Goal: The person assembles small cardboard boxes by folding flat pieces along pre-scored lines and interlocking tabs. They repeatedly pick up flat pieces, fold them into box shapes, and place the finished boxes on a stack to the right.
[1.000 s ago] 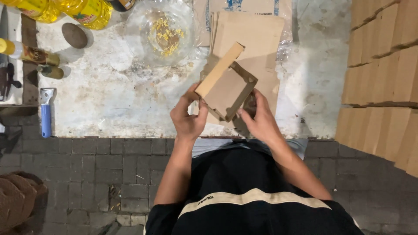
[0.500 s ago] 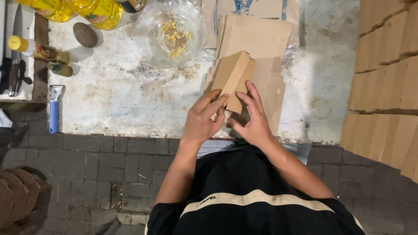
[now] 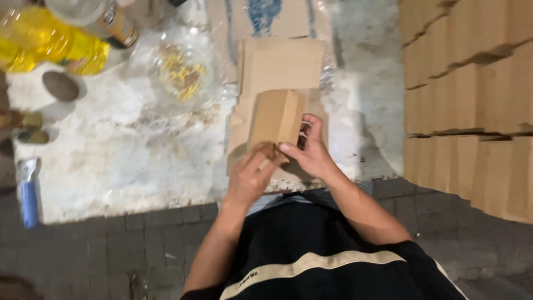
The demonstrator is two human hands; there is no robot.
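Gripping a small brown folded cardboard box (image 3: 276,118) — left hand (image 3: 251,179) at its near end, fingers curled. Right hand (image 3: 309,150) clasps the right side, above flat brown cardboard sheets (image 3: 282,64).

Black shirt, cream chest stripe

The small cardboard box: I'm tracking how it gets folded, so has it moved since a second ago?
Yes. The small cardboard box, then held open and tilted over the flat cardboard sheets, now lies lower against them, pressed closed by the left hand and right hand.
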